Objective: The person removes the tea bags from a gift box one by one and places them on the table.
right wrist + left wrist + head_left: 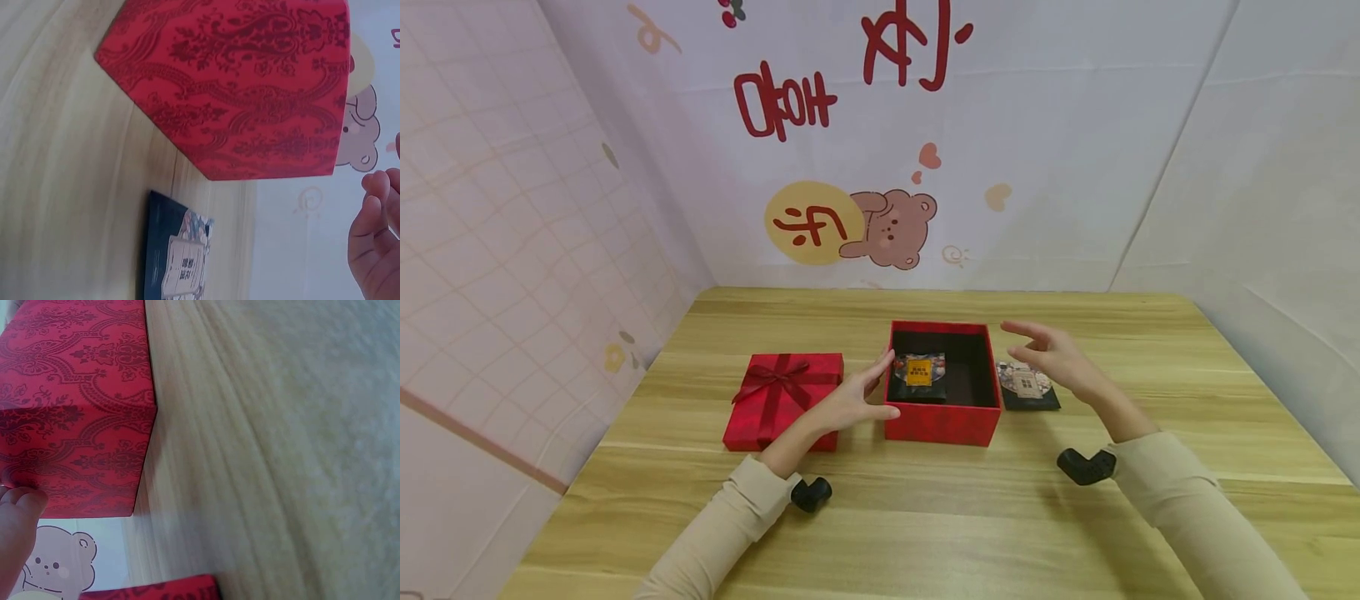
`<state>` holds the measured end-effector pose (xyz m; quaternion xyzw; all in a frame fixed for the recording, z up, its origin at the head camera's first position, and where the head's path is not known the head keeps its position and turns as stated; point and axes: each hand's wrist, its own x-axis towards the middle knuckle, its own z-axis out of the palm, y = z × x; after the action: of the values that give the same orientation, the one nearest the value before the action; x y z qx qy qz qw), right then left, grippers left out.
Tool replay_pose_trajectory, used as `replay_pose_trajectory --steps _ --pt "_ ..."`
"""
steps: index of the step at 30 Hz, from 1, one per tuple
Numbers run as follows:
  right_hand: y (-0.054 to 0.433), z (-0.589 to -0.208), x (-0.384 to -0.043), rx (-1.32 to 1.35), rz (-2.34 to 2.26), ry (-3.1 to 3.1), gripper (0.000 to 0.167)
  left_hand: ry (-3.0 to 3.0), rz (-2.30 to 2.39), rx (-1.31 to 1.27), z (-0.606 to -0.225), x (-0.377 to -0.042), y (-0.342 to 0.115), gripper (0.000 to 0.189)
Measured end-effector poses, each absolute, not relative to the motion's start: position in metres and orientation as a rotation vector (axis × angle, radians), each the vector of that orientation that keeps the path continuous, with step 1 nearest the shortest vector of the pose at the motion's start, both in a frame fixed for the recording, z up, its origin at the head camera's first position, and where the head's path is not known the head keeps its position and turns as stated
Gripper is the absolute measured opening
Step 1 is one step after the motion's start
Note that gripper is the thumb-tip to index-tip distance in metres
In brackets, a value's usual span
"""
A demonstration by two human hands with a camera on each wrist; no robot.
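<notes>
The left hand (853,402) spreads thumb and fingers wide at the left side of the lidless red gift box (943,423) on the counter (925,517), seemingly touching its wall, though its wrist view cuts most of the hand off. The right hand's (1060,358) loosely bent fingers, holding nothing, partly hide the pale-labelled sachet (1028,387) beside the box; the orange-labelled sachet (919,373) lies inside.
</notes>
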<state>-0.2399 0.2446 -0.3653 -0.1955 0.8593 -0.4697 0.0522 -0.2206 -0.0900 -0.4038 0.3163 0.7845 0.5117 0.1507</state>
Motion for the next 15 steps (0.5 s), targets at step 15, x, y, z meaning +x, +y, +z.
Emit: replay_pose_trajectory --steps 15 --pt "0.219 -0.361 -0.242 -0.634 -1.472 2.561 0.047 2.267 1.451 0.918 -0.412 -0.225 -0.093 0.090"
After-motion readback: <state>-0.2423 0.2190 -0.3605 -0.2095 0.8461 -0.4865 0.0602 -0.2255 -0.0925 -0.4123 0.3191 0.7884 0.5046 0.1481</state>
